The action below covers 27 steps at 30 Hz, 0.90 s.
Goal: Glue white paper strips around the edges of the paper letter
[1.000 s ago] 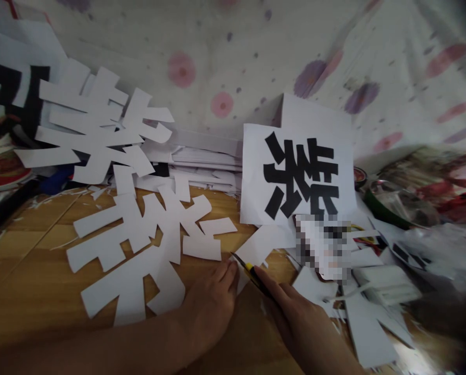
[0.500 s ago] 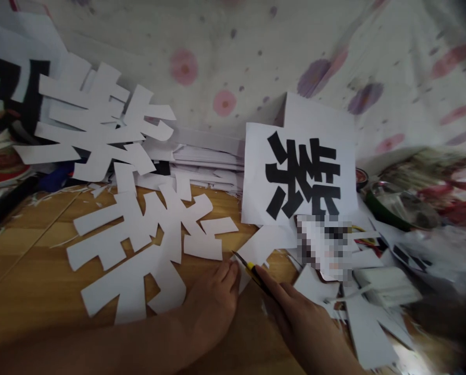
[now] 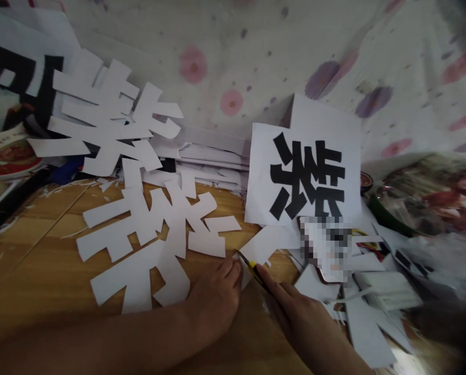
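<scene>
- Right hand (image 3: 301, 310): closed round the knife (image 3: 261, 280), forefinger laid along its handle; blade bare, tip angled up and to the left, away from the wrist.
- Left hand (image 3: 217, 289): just left of the knife, palm down, fingers bent and close together. Can't tell whether they pinch paper or only press it.
- Strip (image 3: 264, 244): white, mostly beyond the knife; its near end, or another scrap, shows beneath the blade beside the left fingertips. Overlap hides which.
- Cutout (image 3: 174, 219): flat on the table (image 3: 33, 250), left of the knife, well apart from the blade, near the left hand.
- Second cutout (image 3: 111, 122): farther off, beyond and left of the knife, propped at a slant.
- Printed sheet (image 3: 261, 182): beyond the knife, leaning, bearing a black character.
- Pixelated item (image 3: 326, 255): right of the knife, before the sheet, its detail masked.
- White box (image 3: 391, 290): farther right of the knife, resting over loose paper.
</scene>
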Each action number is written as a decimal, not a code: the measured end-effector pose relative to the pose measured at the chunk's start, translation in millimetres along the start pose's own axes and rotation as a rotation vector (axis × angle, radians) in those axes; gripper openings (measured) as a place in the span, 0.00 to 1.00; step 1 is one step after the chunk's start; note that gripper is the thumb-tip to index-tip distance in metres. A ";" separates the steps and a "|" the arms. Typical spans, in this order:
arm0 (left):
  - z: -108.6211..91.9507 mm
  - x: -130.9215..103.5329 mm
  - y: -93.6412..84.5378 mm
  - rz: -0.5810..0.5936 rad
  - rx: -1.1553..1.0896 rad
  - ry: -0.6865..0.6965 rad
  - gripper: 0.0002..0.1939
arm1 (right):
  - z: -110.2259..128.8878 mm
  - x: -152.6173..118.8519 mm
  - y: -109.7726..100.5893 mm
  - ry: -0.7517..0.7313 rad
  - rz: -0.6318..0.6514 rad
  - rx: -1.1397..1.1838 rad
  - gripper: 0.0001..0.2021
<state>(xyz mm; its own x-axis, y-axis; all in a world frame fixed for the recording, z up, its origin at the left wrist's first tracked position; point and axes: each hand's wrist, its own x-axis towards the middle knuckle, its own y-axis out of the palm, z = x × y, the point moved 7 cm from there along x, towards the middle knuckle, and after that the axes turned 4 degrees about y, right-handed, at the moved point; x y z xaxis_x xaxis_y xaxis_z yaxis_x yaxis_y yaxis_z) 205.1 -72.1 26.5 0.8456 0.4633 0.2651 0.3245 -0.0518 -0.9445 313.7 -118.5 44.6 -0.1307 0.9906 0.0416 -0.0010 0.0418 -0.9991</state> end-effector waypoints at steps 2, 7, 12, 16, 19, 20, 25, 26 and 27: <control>0.0 0.2 -2.4 -0.006 -0.005 0.001 0.18 | -0.3 -0.2 0.8 -0.022 0.024 -0.016 0.25; 2.3 0.7 -4.7 0.001 -0.085 -0.020 0.17 | -3.6 -4.3 0.4 -0.037 0.042 -0.028 0.27; 5.6 -0.1 -0.5 0.000 -0.141 -0.064 0.16 | -5.5 -8.5 1.6 -0.057 0.053 -0.040 0.27; 5.9 0.1 0.0 0.017 -0.126 -0.068 0.15 | -7.0 -11.7 3.4 -0.059 0.057 -0.042 0.28; 5.8 0.5 -0.7 0.043 -0.126 -0.066 0.16 | -9.0 -15.2 3.7 -0.037 0.040 -0.068 0.28; 5.7 0.5 -1.2 0.047 -0.128 -0.065 0.17 | -9.0 -16.4 3.5 -0.039 0.035 -0.079 0.29; 6.1 -0.2 -3.3 0.040 -0.132 -0.067 0.16 | -9.8 -21.4 3.7 -0.049 0.053 -0.097 0.32; 6.2 -0.5 -3.5 0.033 -0.136 -0.068 0.16 | -11.2 -22.5 4.3 -0.036 0.064 -0.084 0.32; 6.3 -0.9 -3.6 0.024 -0.142 -0.066 0.16 | -12.7 -23.9 5.0 -0.022 0.074 -0.067 0.33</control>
<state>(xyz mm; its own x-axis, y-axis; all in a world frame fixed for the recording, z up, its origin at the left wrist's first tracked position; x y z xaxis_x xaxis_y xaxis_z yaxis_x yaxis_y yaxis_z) 200.5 -66.7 28.5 0.8255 0.5174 0.2255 0.3656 -0.1859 -0.9120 329.4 -140.3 38.7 -0.1502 0.9881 -0.0328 0.0754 -0.0216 -0.9969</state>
